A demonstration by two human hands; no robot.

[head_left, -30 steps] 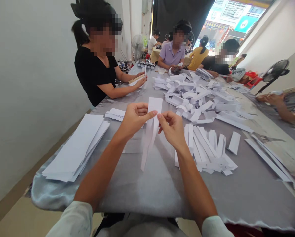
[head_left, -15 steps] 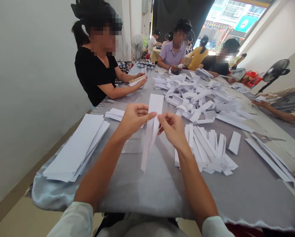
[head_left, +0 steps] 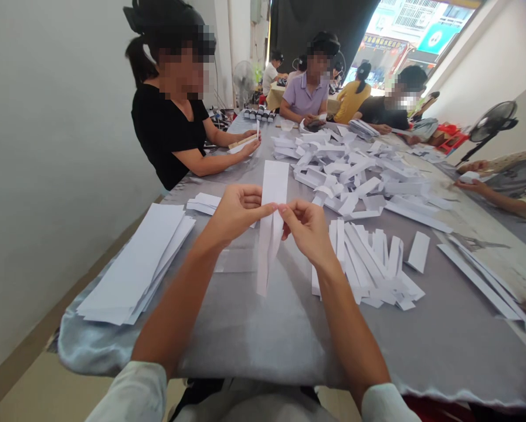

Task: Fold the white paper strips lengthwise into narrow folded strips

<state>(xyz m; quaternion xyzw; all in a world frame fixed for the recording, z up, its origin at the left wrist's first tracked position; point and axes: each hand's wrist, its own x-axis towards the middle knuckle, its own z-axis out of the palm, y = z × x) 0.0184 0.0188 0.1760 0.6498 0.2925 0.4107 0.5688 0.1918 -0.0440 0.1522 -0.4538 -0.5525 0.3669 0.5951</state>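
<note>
Paper strip [head_left: 274, 187] hangs pinched between my left hand [head_left: 235, 215] and right hand [head_left: 305, 234], fingers tight on it, above grey tablecloth [head_left: 254, 334]; cut strips [head_left: 368, 269] lie right, sheets [head_left: 133, 264] left.

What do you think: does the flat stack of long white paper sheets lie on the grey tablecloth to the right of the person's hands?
No: the head view shows the stack of white paper sheets left of the left hand and right hand, on the grey tablecloth.
</note>
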